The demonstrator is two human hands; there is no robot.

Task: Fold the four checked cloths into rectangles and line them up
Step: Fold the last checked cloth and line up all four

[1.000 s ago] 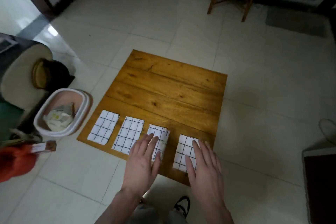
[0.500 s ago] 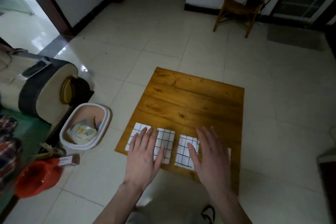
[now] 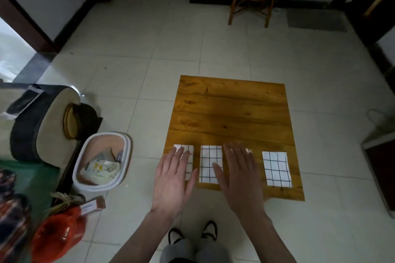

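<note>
Cloths (image 3: 277, 169) under flat hands (image 3: 173, 179) (fingers spread)

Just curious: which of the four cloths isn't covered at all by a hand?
The rightmost cloth. It lies fully bare; the others are partly hidden under the hands.

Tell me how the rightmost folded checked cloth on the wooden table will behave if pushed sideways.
The rightmost folded white checked cloth lies flat and thin on the smooth wooden table, so it would probably slide easily. Being soft fabric, it may wrinkle or unfold rather than move stiffly. It looks light.
</note>
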